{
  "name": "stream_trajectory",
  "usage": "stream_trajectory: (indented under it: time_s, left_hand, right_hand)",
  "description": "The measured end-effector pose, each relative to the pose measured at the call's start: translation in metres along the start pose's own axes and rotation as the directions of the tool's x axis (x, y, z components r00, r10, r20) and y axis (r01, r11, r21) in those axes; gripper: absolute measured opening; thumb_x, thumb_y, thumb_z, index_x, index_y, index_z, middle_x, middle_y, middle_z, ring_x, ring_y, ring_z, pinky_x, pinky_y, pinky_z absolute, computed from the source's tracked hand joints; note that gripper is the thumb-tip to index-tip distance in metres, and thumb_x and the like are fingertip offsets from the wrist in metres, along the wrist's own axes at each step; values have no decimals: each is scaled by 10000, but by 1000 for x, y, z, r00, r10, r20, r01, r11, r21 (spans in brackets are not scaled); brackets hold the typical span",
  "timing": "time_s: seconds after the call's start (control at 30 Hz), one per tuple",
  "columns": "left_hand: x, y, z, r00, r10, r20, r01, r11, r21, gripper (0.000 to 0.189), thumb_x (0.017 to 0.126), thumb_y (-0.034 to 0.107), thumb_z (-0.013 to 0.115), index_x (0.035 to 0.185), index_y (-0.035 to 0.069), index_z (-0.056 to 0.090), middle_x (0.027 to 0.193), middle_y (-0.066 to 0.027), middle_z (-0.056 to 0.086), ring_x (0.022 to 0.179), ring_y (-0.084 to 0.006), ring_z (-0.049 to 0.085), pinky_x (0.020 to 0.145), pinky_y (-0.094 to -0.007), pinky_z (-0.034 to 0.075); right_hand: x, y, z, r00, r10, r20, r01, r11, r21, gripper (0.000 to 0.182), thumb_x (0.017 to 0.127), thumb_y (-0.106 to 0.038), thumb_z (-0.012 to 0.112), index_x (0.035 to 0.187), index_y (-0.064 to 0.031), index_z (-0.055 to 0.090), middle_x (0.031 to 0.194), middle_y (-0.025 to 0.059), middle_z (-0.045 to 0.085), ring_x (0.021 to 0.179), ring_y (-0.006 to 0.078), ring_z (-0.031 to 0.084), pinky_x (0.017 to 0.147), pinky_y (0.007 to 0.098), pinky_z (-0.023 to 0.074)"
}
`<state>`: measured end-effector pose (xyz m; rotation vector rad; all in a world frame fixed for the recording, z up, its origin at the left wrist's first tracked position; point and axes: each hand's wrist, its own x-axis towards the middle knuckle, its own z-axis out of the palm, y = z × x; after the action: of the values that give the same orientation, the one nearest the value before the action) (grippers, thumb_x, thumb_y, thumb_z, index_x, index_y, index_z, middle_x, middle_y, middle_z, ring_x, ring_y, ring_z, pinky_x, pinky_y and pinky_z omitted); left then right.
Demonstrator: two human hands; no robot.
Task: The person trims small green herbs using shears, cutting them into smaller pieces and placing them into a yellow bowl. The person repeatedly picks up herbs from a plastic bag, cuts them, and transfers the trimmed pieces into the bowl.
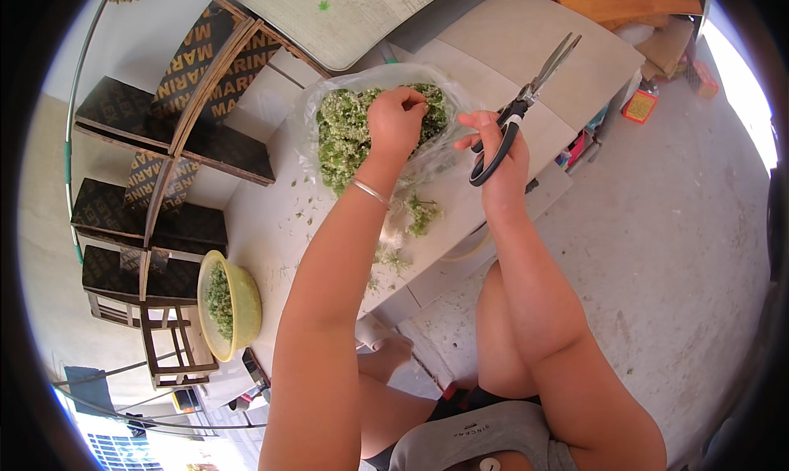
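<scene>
My left hand (394, 122), with a silver-coloured bangle at the wrist, is over a heap of small white-green flower heads (342, 135) in a clear plastic bag (305, 110). Its thumb and fingertips are drawn together; whether a sprig is between them is too small to tell. In my right hand (506, 156) is a pair of scissors (521, 101) with black-and-white handles, its slightly parted blades pointing away from me. A loose flower sprig (421, 214) lies on the tabletop (453, 215) beside the bag, nearer to me.
On the left of the table stands a yellow plastic basin (245, 311) holding more flower heads. Shelving of black-faced plywood (179, 156) rises behind it. A second, pale table (296, 15) adjoins at the far side. Scattered green bits (300, 206) lie on the tabletop.
</scene>
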<state>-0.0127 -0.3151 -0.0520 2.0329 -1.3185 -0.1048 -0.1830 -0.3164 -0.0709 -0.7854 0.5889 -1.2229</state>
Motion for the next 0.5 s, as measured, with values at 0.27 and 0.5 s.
stream_trajectory:
  time_s: [0.27,0.5]
  left_hand:
    - [-25,16,-58,934,-293,206,348,603,-718,44,854,5,605,895,6,590,820,-58,605,731,-166,611,687,-298,565]
    - [-38,11,-70,869,-429,244,449,482,-752,72,867,18,581,936,7,565,832,-62,587,712,-183,589,690,-323,573]
  right_hand:
    - [-2,5,2,1000,-21,5,21,1000,15,249,912,-253,626,958,-12,581,903,94,656,671,119,596,604,242,425]
    - [-9,15,10,994,5,110,-10,999,45,197,885,-194,637,917,-4,596,888,94,645,674,132,594,613,259,446]
